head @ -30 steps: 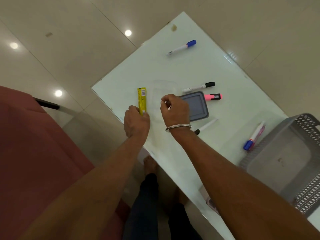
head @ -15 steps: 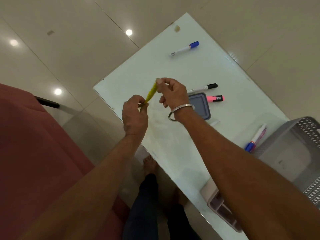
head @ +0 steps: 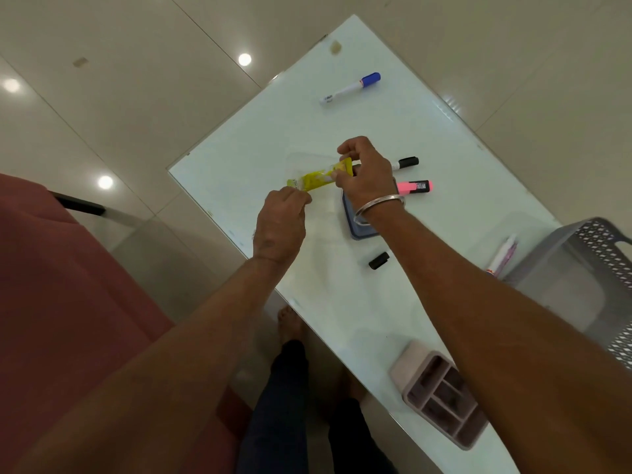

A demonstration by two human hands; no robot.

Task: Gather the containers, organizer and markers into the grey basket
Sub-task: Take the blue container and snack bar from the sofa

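Both hands hold a yellow marker pack (head: pixel 319 177) above the white table (head: pixel 393 124). My left hand (head: pixel 280 224) pinches its near end and my right hand (head: pixel 367 172) grips its far end. A clear container (head: pixel 307 157), faint against the table, lies under the pack. A grey container lid (head: pixel 357 227) sits partly hidden under my right wrist. A pink highlighter (head: pixel 415 187), a black-capped marker (head: pixel 407 162), a blue-capped marker (head: pixel 350 87) and a black cap end (head: pixel 379 260) lie on the table. The grey basket (head: pixel 588 265) stands at the right edge, with a pink and white marker (head: pixel 504 254) beside it. A pink organizer (head: pixel 441 395) sits near the front edge.
A red seat (head: pixel 68 285) fills the left side. My legs and bare feet (head: pixel 290 326) stand on the tiled floor beside the table's near edge. A black bar (head: pixel 80 205) sticks out behind the seat.
Both hands lifted the yellow pack off the table and carried it rightward over the clear container. The pack has turned from upright to nearly level. The organizer has come into view.
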